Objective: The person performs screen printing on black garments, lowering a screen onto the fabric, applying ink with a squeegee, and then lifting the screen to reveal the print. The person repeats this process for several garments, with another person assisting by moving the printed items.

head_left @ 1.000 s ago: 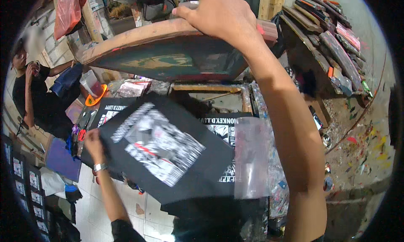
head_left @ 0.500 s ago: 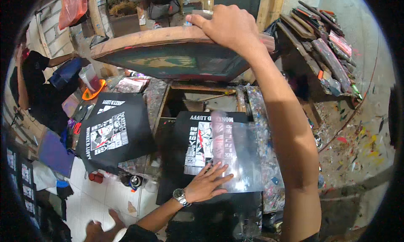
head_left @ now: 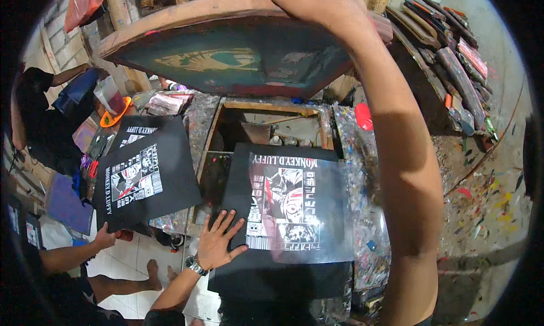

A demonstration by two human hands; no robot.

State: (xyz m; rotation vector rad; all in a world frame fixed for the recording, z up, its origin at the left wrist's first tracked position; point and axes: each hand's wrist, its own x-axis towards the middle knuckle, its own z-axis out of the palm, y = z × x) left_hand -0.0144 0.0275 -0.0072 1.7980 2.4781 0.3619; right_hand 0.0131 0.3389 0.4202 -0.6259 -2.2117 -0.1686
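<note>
My right hand (head_left: 320,4) grips the wooden rim of a raised screen-printing frame (head_left: 187,15), its fingers partly cut off by the picture's upper edge. The frame tilts up above the printing table, its dark mesh facing me. Below it lies a black fabric panel (head_left: 238,176) with a white and red comic-style print. A clear plastic sheet (head_left: 333,212) covers most of that print. My left hand (head_left: 218,242), a metal watch on its wrist, lies flat with spread fingers on the panel's left edge, beside the sheet.
Another printed black panel (head_left: 181,173) lies at left on top of a similar one; another person's hand (head_left: 105,237) touches its near corner. Farther left stands a person in black (head_left: 39,128). Paint-crusted wooden bars (head_left: 453,79) are piled at right. A wooden-edged opening (head_left: 272,106) lies beyond my panel.
My left hand has moved left off the clear sheet, which now covers more of the print. In the picture, the frame sits higher. Another person's hand has reached the left panel.
</note>
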